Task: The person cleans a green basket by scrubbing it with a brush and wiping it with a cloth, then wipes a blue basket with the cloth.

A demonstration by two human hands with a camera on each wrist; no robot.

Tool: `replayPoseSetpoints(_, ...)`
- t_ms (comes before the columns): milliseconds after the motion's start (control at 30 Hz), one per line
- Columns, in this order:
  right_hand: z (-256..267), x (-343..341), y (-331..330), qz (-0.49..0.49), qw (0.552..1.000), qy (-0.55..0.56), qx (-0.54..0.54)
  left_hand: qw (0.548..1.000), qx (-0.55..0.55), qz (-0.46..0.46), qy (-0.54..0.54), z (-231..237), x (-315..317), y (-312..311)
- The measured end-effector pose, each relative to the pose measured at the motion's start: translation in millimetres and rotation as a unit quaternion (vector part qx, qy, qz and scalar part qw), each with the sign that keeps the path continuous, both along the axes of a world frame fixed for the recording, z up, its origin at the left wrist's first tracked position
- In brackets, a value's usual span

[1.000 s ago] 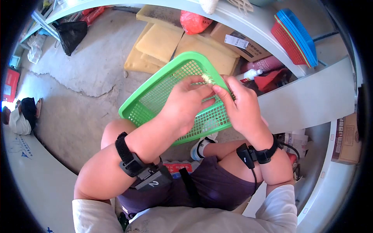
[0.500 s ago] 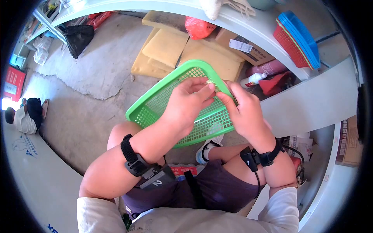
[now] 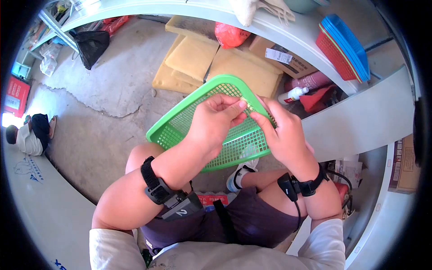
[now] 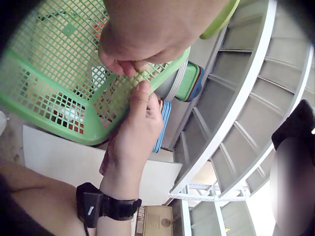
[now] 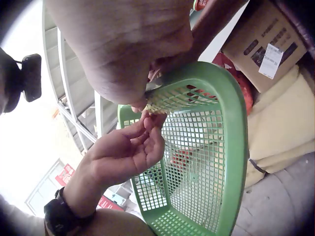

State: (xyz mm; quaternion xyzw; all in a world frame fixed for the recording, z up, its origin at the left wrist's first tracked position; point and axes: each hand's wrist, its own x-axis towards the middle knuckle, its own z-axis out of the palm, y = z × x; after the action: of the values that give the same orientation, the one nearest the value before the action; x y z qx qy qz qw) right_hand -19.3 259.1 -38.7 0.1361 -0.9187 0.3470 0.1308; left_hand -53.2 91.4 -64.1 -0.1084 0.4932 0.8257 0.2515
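A light green plastic mesh basket (image 3: 198, 108) is held tilted over the person's lap, its open side facing up. The right hand (image 3: 284, 130) grips its right-hand rim, thumb on the inside. Pale yellowish bits (image 3: 250, 107) sit at the mesh just under that rim, close to the right thumb tip. The left hand (image 3: 211, 123) reaches over the basket and pinches at these bits with thumb and forefinger. In the right wrist view the left fingertips meet the yellowish bits (image 5: 154, 108) on the mesh; what lies between them is mostly hidden.
Yellow foam slabs (image 3: 189, 56), a red plastic bag (image 3: 230, 35) and a cardboard box (image 3: 288, 58) lie beyond the basket. Blue and red baskets (image 3: 344, 47) stand on the white shelf at right. A white panel (image 3: 360, 117) slants beside the right hand.
The left fingers have drawn slightly back from the rim while still pinching at the mesh. The basket sits a little lower in view; the right hand keeps its grip.
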Motion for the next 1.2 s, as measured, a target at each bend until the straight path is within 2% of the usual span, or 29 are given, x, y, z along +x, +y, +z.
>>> replayPoseSetpoints(500, 2.7, 2.2, 1.0, -0.001, 1.0, -0.016, -0.011, 1.0, -0.018, -0.007, 0.001, 0.2, 0.6, 1.6)
replayPoseSetpoints(700, 1.4, 0.5, 0.7, -0.004, 1.0, -0.023, -0.021, 0.993, -0.001, -0.118, 0.009, -5.9, 2.3, 5.0)
replayPoseSetpoints(800, 1.7, 0.6, 0.3, -0.005, 0.999, -0.02, -0.025, 0.994, 0.005, -0.112, 0.01, -7.5, 2.6, 5.7)
replayPoseSetpoints(1000, 0.2, 0.0, 2.9, -0.004, 1.0, -0.002, -0.005, 0.971, -0.133, -0.149, 0.132, 3.6, 2.0, -0.1)
replayPoseSetpoints(1033, -0.5, 0.4, 5.0, -0.006, 1.0, 0.015, 0.013, 0.929, -0.226, -0.166, 0.24, 8.7, 3.3, -3.7)
replayPoseSetpoints(1067, -0.9, 0.6, 7.3, -0.007, 0.999, 0.033, 0.03, 0.867, -0.315, -0.179, 0.342, 16.0, 5.4, -8.9)
replayPoseSetpoints(1100, -0.3, -0.5, 9.6, -0.007, 0.999, 0.03, 0.039, 0.785, -0.399, -0.188, 0.435, 23.8, 6.0, -14.8)
replayPoseSetpoints(1200, -0.3, -3.0, 18.4, -0.014, 0.997, 0.013, 0.073, 0.666, -0.383, -0.077, 0.635, 38.7, 4.0, -33.3)
